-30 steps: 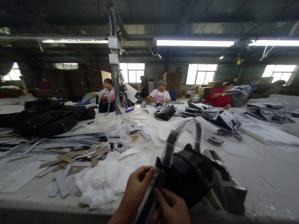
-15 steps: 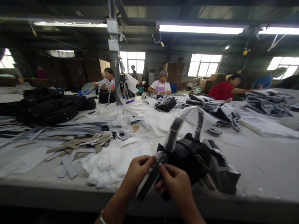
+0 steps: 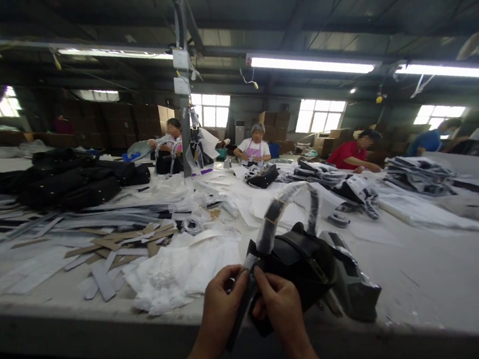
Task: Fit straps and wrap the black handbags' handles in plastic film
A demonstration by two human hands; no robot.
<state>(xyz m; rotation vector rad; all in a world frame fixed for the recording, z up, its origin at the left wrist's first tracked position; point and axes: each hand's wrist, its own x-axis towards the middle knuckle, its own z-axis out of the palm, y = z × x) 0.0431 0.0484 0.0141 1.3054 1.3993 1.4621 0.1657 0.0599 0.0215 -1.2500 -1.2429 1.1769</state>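
Note:
A black handbag (image 3: pixel 289 248) lies at the table's front edge, its arched handle (image 3: pixel 268 231) wrapped in clear film. From its near end a dark strap (image 3: pixel 237 321) slants down toward me, with clear wrap near its top. My left hand (image 3: pixel 222 301) pinches this strap from the left between thumb and fingers. Close beside it, my right hand (image 3: pixel 282 306) is closed, its thumb pressed on the strap near the handle's base and its other fingers curled underneath. A grey, film-covered piece (image 3: pixel 356 287) rests against the bag's right side.
White wrapping sheets (image 3: pixel 180 265) lie left of the bag, beside scattered card strips (image 3: pixel 114 250). Black bags (image 3: pixel 68 180) are piled farther left. A metal post (image 3: pixel 185 134) rises from the table. Co-workers sit across, one in a red top (image 3: pixel 343 154). Stacked pieces (image 3: pixel 419 175) lie right.
My hands have come closer together on the strap, and the left has shifted slightly downward. The view has tipped up a little. The co-worker in red has drawn an outstretched arm in.

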